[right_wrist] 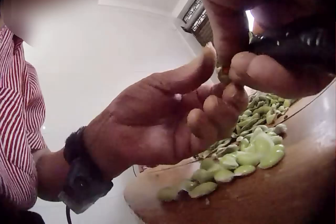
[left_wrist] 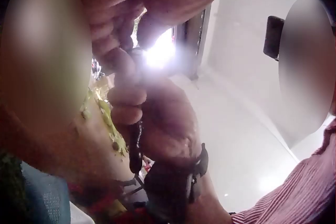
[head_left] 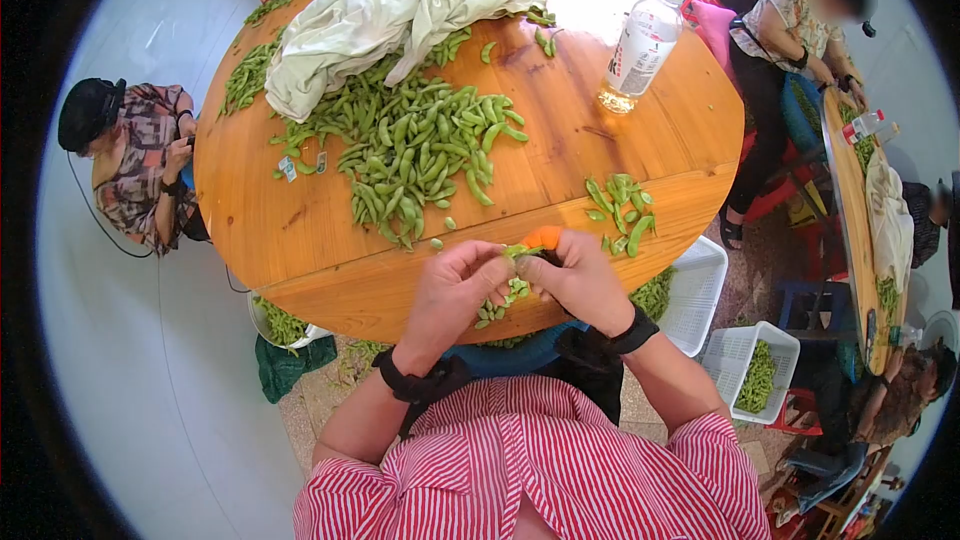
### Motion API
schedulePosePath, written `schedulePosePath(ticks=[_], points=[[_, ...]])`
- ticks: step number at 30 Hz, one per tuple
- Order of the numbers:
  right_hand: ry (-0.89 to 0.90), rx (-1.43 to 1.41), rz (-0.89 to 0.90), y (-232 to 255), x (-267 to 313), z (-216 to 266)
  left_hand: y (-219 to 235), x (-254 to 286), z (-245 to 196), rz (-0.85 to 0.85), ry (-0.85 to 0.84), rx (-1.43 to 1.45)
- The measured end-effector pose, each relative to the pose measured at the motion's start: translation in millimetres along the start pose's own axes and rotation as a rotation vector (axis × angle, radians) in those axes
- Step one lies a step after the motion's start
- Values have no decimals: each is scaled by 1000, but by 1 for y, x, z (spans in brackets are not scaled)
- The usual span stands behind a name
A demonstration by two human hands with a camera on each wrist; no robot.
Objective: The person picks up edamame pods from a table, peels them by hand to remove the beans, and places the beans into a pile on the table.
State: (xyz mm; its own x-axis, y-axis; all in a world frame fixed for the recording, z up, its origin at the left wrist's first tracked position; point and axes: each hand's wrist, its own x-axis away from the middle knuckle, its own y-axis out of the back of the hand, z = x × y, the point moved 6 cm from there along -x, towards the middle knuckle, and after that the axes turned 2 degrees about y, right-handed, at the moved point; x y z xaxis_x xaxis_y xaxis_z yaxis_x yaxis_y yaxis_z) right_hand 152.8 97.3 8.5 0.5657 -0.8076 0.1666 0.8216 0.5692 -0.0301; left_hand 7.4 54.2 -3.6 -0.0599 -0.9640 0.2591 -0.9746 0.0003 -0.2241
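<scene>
Both hands meet at the table's near edge, fingertips close together. A green pod [head_left: 519, 251] is pinched between the left hand [head_left: 458, 285] and the right hand [head_left: 580, 280]. Orange covering [head_left: 543, 237] wraps a finger of the right hand. Below the fingers lies a small pile of shelled beans [head_left: 490, 312], seen larger in the right wrist view as pale green beans [right_wrist: 247, 158] on the wood. In that view the left hand [right_wrist: 163, 113] has its thumb and finger together, touching the right hand [right_wrist: 273, 61]. The left wrist view is dim and partly blurred.
A large heap of pods [head_left: 420, 140] covers the table's middle, beside a cloth [head_left: 390, 20]. A bottle [head_left: 640, 45] stands at the back right, and a smaller pod group [head_left: 622, 212] lies nearer. White baskets [head_left: 697, 295] stand on the floor. A person [head_left: 140, 160] sits at left.
</scene>
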Motion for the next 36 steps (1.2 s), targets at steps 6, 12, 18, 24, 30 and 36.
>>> schedulePosePath(ticks=[6,12,18,24,30,36], points=[[53,3,-22,-1,1,4,3,-3,8,15,30,57],[36,180,-60,4,1,1,-2,-2,4,33,50,-23],[27,185,-58,5,3,5,-5,0,2,-22,-3,-175],[244,527,-237,26,7,9,3,5,-14,-153,-294,-649],[157,1126,-350,57,9,20,-1,20,-28,-105,-471,-885],[147,1219,-476,80,12,26,42,1,-48,-277,-578,-1057]])
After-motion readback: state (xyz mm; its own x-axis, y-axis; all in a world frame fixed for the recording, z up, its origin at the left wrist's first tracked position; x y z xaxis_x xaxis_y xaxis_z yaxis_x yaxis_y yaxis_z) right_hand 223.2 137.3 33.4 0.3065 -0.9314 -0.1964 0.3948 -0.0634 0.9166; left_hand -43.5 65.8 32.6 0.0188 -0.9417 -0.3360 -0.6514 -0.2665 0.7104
